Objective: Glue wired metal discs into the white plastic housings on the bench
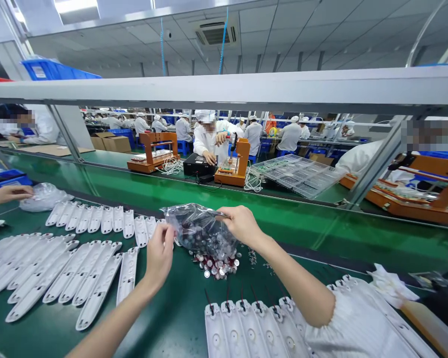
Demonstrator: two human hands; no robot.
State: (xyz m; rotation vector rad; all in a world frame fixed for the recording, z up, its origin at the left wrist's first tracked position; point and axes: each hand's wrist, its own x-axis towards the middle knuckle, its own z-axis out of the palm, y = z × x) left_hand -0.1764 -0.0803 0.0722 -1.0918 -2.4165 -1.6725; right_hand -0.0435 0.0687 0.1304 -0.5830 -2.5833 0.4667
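A clear plastic bag [197, 228] full of small round metal parts is held up over the green bench. My right hand [242, 226] pinches its upper right edge. My left hand [160, 251] has its fingers closed at the bag's left side. Just under the bag lies a loose pile of silver and reddish round parts [218, 268]. White elongated plastic shells [127, 273] stand in rows to the left of my left hand. Below my right forearm, more white shells [239, 328] with dark red wires are lined up side by side.
Another person's hand [13, 194] touches a plastic bag [47, 198] at far left. A green belt [153, 191] runs behind the bench. Orange fixtures [233, 164] and a clear tray [298, 174] stand beyond it, where a co-worker [207, 136] works. Tiny parts [252, 256] lie right of the pile.
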